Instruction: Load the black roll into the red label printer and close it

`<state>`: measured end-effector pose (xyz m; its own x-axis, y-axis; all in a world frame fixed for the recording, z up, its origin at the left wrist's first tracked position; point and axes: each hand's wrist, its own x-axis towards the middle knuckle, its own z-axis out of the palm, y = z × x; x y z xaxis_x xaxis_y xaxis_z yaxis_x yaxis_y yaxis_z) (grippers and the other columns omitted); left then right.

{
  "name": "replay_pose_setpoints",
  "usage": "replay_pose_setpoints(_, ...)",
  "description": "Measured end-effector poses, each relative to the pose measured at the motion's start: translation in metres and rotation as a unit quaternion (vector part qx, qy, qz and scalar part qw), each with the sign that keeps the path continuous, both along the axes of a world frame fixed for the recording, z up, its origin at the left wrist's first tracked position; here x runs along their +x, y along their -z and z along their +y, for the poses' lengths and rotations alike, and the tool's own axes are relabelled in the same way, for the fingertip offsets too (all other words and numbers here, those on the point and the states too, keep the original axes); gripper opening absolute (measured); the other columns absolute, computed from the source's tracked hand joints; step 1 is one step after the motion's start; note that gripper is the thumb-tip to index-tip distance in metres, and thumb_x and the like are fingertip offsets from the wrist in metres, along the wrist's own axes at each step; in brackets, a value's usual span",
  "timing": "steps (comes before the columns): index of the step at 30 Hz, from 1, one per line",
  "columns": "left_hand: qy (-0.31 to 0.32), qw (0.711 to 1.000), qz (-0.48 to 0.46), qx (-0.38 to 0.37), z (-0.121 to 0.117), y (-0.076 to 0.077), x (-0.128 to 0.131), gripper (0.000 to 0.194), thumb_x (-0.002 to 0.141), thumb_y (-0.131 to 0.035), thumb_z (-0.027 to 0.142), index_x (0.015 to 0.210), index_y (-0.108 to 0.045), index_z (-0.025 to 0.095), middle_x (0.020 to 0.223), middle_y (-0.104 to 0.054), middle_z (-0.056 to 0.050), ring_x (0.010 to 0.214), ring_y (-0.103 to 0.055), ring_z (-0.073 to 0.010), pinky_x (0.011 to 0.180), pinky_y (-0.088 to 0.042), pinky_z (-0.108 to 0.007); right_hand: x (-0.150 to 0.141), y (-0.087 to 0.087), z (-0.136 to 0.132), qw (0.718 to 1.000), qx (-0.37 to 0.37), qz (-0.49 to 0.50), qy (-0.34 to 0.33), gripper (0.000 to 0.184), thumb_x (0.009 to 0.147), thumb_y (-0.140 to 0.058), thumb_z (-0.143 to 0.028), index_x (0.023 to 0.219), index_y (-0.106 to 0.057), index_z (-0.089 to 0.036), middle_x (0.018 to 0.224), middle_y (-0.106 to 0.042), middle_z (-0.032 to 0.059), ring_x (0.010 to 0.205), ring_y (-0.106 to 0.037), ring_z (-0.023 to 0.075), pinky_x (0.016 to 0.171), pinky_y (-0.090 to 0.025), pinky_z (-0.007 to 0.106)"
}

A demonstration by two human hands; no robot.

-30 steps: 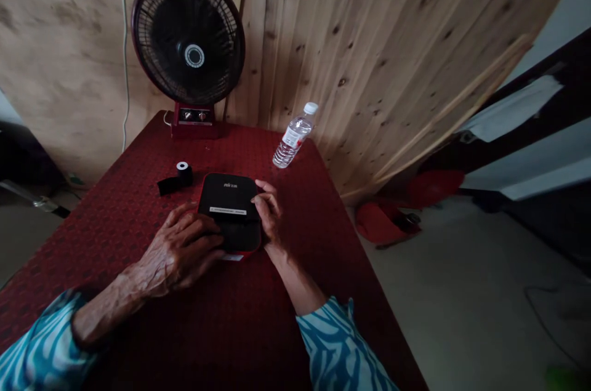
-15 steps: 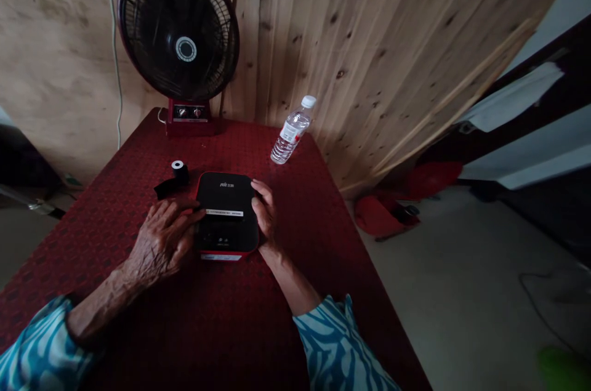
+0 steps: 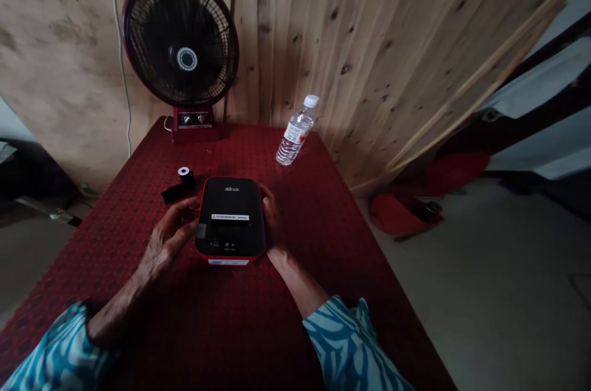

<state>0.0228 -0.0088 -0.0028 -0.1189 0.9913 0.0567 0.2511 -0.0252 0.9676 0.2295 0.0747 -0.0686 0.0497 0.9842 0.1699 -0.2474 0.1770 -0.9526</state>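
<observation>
A flat, rounded box [image 3: 231, 203] with a black top and red sides, looking like a small label printer, lies on the red table. A white warning strip crosses its top, and small icons show near its front edge. Along its left edge is my left hand [image 3: 168, 234], fingers apart; whether the fingertips touch the edge I cannot tell. My right hand [image 3: 273, 221] curves round the right side, its fingers partly hidden behind the box. Beyond my left fingers stands a black roll [image 3: 185, 177] with a white core, a loose strip trailing to the left.
A dark red fan [image 3: 182, 49] stands at the back left of the table [image 3: 221, 323]. The clear plastic bottle [image 3: 295, 132] with a white cap is at the back right. Wooden boards rise behind. On the floor at right sits a red container [image 3: 397, 215].
My left hand has drawn back from the box's top to its left edge, uncovering a grey patch there. My right fingers have slid down off the upper right corner. The view has shifted slightly.
</observation>
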Motion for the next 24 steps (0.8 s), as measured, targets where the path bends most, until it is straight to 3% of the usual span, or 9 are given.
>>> replay_pose_setpoints(2,0.02,0.995,-0.074,-0.062,0.003,0.002,-0.001,0.054,0.081,-0.064,0.046,0.129,-0.055,0.024,0.128,-0.062,-0.009,0.117,-0.058,-0.0316,0.092,-0.05,-0.04,0.0,-0.004,0.0,1.0,-0.01,0.008,0.006,0.043,0.084,-0.054,-0.056,0.113,-0.063,-0.026,0.118,-0.07,0.0036,0.112,-0.061,0.0225,0.101,-0.047,0.041)
replay_pose_setpoints(5,0.051,0.987,-0.12,-0.094,0.006,0.001,-0.001,0.059,0.078,-0.068,0.043,0.133,-0.052,0.027,0.135,-0.059,-0.007,0.12,-0.057,-0.0324,0.094,-0.049,-0.039,0.001,-0.008,-0.001,1.0,-0.025,0.005,0.01,0.039,0.084,-0.054,-0.053,0.108,-0.066,-0.025,0.113,-0.071,0.0033,0.109,-0.063,0.0215,0.099,-0.047,0.039)
replay_pose_setpoints(15,0.023,0.977,-0.179,-0.116,0.007,-0.003,0.011,0.063,0.069,-0.07,0.033,0.13,-0.056,0.023,0.123,-0.067,-0.008,0.12,-0.057,-0.0349,0.096,-0.046,-0.043,0.0,-0.007,-0.001,0.999,-0.032,0.006,0.02,0.039,0.083,-0.054,-0.05,0.11,-0.065,-0.023,0.115,-0.071,0.0041,0.11,-0.062,0.0219,0.099,-0.048,0.04)
replay_pose_setpoints(24,0.0,0.97,-0.213,-0.117,0.007,0.0,0.015,0.063,0.066,-0.07,0.031,0.128,-0.057,0.028,0.119,-0.067,-0.004,0.115,-0.059,-0.0321,0.089,-0.047,-0.038,-0.004,-0.003,-0.002,0.998,-0.042,-0.003,0.043,0.041,0.083,-0.054,-0.051,0.111,-0.065,-0.024,0.118,-0.07,0.005,0.111,-0.061,0.0232,0.1,-0.046,0.041)
